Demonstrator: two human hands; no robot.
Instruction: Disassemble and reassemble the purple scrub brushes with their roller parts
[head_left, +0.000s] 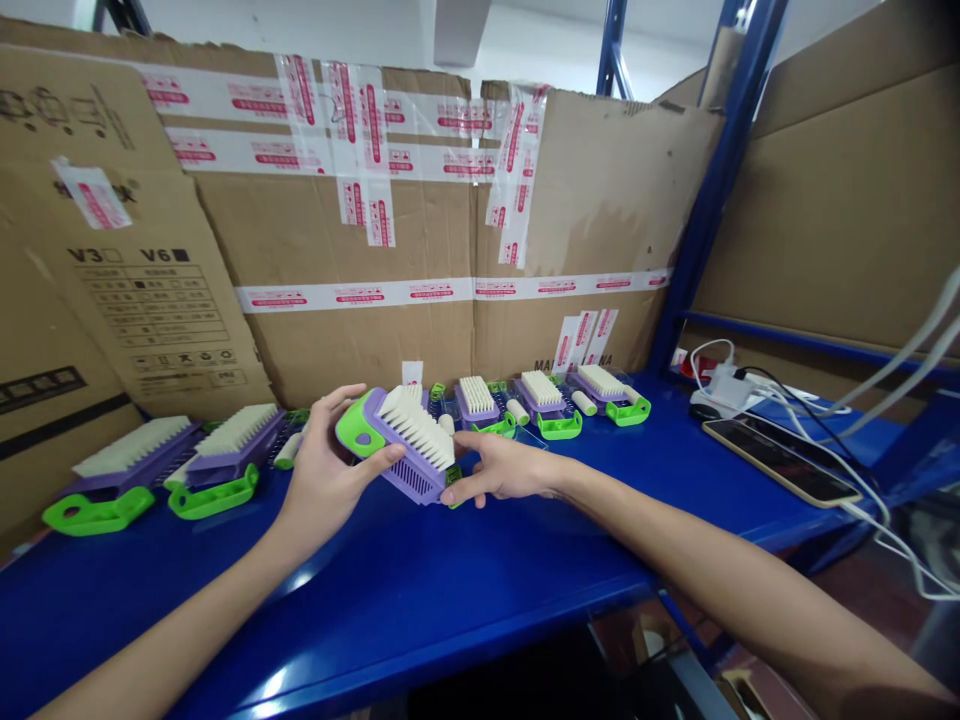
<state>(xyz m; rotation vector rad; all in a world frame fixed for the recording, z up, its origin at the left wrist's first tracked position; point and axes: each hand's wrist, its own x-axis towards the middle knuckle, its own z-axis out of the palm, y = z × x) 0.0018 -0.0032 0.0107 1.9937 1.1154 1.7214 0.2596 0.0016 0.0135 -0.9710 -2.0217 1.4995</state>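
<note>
In the head view, a purple brush (416, 450) with cream bristles and a green end cap is held tilted above the blue shelf. My left hand (324, 465) is closed round its green end, thumb along the near side. At the opposite end, the thumb and fingers of my right hand (499, 468) pinch the brush's lower corner, where a small green part partly shows. Behind my hands lie a purple brush with a green handle piece (561, 426) and a cream roller (517, 411). Nearest my left arm is another purple brush (229, 450).
Several similar brush sets line the back of the blue shelf (480, 600), against taped cardboard (360, 240). On the right lie a phone (780, 460), a white power adapter (724, 390) and loose white cables (900, 370). A blue upright post (712, 190) stands behind them.
</note>
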